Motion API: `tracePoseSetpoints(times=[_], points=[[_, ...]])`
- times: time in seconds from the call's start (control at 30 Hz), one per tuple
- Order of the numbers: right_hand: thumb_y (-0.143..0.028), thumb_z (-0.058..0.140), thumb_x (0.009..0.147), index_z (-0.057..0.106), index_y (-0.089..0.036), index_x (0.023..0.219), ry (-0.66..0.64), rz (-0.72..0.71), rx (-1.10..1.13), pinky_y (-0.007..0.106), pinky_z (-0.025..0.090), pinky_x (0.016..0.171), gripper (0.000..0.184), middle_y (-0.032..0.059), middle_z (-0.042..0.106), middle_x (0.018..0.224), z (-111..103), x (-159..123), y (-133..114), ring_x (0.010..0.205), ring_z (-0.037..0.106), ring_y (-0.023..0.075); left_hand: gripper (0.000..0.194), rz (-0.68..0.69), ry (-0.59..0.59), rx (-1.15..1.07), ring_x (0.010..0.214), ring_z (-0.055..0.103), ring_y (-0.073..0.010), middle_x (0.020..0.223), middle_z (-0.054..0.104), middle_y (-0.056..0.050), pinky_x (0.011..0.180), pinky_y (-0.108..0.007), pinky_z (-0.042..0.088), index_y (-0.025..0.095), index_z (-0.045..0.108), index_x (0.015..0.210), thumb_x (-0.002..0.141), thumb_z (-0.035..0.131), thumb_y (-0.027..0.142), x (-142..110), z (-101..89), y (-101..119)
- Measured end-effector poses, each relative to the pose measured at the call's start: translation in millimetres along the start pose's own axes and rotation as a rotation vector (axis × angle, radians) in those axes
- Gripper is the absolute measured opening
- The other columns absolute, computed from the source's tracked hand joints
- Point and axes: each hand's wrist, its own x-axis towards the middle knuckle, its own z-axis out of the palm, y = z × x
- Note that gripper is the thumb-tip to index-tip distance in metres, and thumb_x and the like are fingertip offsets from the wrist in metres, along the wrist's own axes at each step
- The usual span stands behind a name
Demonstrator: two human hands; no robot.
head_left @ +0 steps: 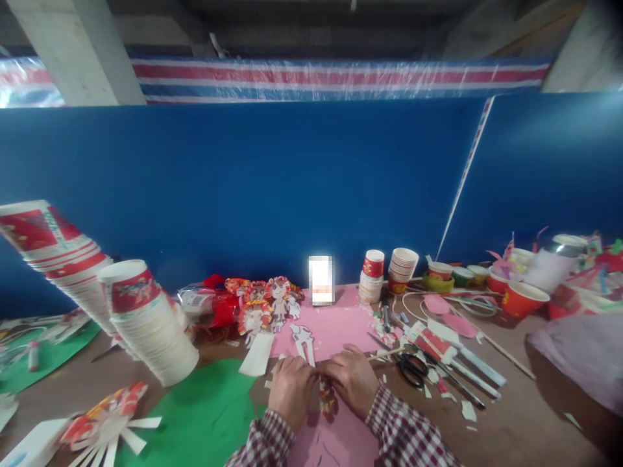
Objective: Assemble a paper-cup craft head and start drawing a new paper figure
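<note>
A small patterned paper piece (327,398), red and yellow, is at the lower centre of the frame, between the 2 hands and over pink paper (335,324). Its long axis runs roughly up and down the picture, with the visible end pointing towards the bottom edge and the upper end running in under the fingertips. The left hand (292,391) and the right hand (351,379) both pinch it at that upper end, fingers bunched close together; they cover the contact, so the exact finger placement cannot be told.

Just above the hands, a white cut-out figure (304,344) lies on the pink paper, with a white paper panel (257,355) to its left. Beyond stand patterned animal figures (278,301) and a bright, blurred upright rectangle (322,282). To the right, a thin stick (387,353) ends near the right hand, and black-handled scissors (413,370) lie among scraps. Further up are 2 short cup stacks (372,275); a red cup (524,301) stands at the far right.

On the left lies a green sheet (204,415), with a splayed, cut cup (111,428) at lower left and 2 tall cup stacks (150,324) leaning above. A blue partition (292,175) closes off the back.
</note>
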Motion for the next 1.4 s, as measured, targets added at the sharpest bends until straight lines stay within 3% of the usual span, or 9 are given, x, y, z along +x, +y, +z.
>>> tracePoseSetpoints(times=[1.4], points=[[-0.023,0.044,0.086,0.058,-0.030,0.104,0.012,-0.005,0.024,0.030,0.025,0.084,0.024,-0.0006,0.062,0.081,1.0,0.3,0.3,0.078,0.051,0.0127,0.022,-0.029,-0.032,-0.032,0.076,0.048,-0.0175,0.073,0.057,-0.003,0.071,-0.033,0.029,0.024,0.064,0.076,0.082,0.043,0.025,0.1,2.7,-2.7]])
